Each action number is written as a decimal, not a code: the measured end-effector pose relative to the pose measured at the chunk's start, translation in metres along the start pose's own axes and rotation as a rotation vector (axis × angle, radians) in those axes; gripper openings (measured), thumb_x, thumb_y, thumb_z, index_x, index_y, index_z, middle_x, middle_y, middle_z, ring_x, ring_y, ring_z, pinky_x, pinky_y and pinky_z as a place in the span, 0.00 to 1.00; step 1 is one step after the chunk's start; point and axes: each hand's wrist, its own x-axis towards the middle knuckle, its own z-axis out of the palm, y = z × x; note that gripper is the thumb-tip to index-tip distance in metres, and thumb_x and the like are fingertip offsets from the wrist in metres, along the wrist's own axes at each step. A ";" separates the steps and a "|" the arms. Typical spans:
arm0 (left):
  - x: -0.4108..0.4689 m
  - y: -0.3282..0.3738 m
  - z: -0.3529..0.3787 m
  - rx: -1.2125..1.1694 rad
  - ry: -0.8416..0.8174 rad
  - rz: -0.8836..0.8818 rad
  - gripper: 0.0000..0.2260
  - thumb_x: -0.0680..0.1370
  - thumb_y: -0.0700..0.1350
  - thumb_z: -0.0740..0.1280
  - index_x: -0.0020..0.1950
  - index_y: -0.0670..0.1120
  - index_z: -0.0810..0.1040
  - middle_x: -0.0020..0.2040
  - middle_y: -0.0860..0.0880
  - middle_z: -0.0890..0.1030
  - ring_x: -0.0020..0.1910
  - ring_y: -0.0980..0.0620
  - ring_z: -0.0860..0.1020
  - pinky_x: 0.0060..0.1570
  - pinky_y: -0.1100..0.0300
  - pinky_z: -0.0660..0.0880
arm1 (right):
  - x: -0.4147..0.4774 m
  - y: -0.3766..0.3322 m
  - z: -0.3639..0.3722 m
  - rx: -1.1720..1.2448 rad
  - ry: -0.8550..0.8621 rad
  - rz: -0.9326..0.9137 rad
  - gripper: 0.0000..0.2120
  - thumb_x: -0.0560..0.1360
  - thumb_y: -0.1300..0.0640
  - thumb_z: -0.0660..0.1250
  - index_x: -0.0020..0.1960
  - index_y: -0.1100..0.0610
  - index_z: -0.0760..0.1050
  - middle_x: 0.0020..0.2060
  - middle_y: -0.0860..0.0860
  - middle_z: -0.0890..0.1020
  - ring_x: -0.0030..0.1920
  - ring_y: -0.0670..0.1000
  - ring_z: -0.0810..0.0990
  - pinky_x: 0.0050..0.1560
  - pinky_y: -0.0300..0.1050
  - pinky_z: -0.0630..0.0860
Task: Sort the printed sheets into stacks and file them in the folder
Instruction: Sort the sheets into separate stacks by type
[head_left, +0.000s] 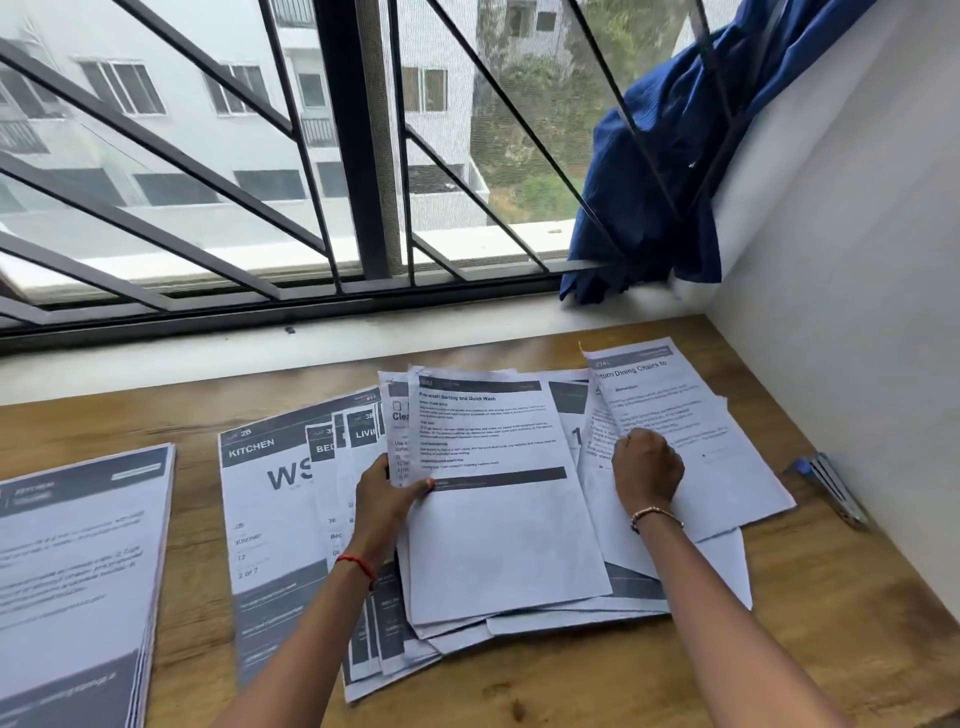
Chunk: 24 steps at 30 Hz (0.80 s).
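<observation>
**Paper pile half-fanned: pull one sheet, pin the rest**

Your left hand (387, 493) pinches the left edge of the Pre-wash sheet (498, 519), thumb on top and the other fingers tucked under. That sheet lies on top of the loose pile (545, 618), just right of those fingers. Your right hand (647, 470) sits knuckles-up on the Dining Chairs sheet (670, 395). Its fingers are curled, but I cannot tell whether they grip paper or only press it.

To do it well, my read:
- Lift only the top sheet and check the pinch hasn't caught a second one underneath.
- Press down with the right hand so the fan doesn't slide.
- Read the heading before you place the sheet.
- The sorted stack (78, 561) lies well left of your left fingers, with the KITCHEN sheet (260, 519) between. Square the edges as you drop.

Hard to make out:
- Body text is blurred, and overlap cuts several headings to fragments.
- The sorted stack runs out of frame bottom-left.
- No folder is clearly seen. A blue object (826, 483) on the surface (805, 649), well right of your right fingers, might be the folder or a clip. It is too small to tell.
</observation>
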 end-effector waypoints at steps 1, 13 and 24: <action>0.000 -0.001 -0.001 -0.001 -0.008 -0.001 0.16 0.68 0.33 0.73 0.52 0.45 0.77 0.48 0.48 0.82 0.47 0.48 0.81 0.50 0.52 0.78 | 0.000 -0.006 -0.004 0.018 -0.003 0.014 0.11 0.76 0.64 0.57 0.45 0.69 0.77 0.45 0.66 0.80 0.48 0.66 0.79 0.48 0.52 0.72; -0.006 0.000 0.000 0.024 -0.011 0.050 0.08 0.81 0.46 0.60 0.52 0.46 0.78 0.49 0.53 0.81 0.50 0.53 0.78 0.51 0.58 0.74 | -0.034 -0.109 -0.033 0.183 -0.137 -0.238 0.08 0.72 0.65 0.60 0.44 0.70 0.74 0.47 0.65 0.78 0.48 0.64 0.79 0.45 0.51 0.74; 0.001 0.005 -0.003 -0.023 0.027 0.012 0.14 0.82 0.42 0.56 0.45 0.44 0.79 0.47 0.45 0.82 0.45 0.46 0.80 0.50 0.49 0.77 | -0.113 -0.132 0.000 0.119 -0.413 -0.591 0.07 0.67 0.66 0.70 0.44 0.65 0.77 0.48 0.61 0.77 0.39 0.58 0.81 0.37 0.43 0.74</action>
